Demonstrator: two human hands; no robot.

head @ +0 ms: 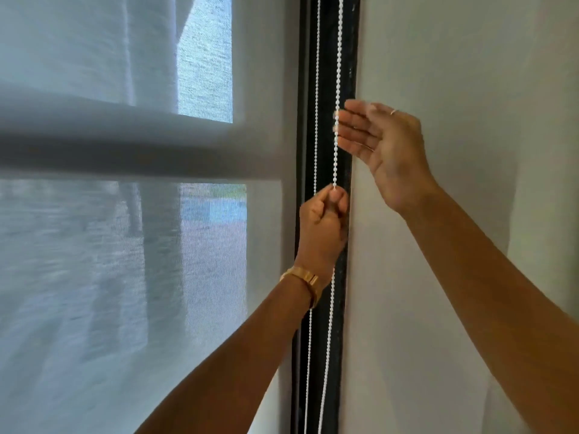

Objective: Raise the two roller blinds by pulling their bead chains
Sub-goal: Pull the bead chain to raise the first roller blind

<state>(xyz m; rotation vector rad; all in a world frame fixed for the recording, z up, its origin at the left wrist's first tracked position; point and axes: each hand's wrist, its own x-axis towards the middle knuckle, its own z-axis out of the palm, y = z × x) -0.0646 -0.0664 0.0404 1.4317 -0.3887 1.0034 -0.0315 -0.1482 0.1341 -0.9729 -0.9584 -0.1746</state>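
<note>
A sheer grey roller blind (pixel 94 277) covers the window on the left, with the window's bars showing through it. Along the black frame (pixel 351 57) to its right hang two strands of white bead chain (pixel 339 57). My left hand (pixel 322 220) is closed in a fist around the right-hand strand, just below the middle of the view. My right hand (pixel 382 151) is higher up, fingers spread and flat, its fingertips touching or almost touching the same strand. The thinner left strand (pixel 317 89) hangs free behind.
A plain pale wall (pixel 470 73) fills the right side, right next to the chains. A gold bracelet (pixel 302 278) sits on my left wrist. Outside ground shows dimly through the blind fabric.
</note>
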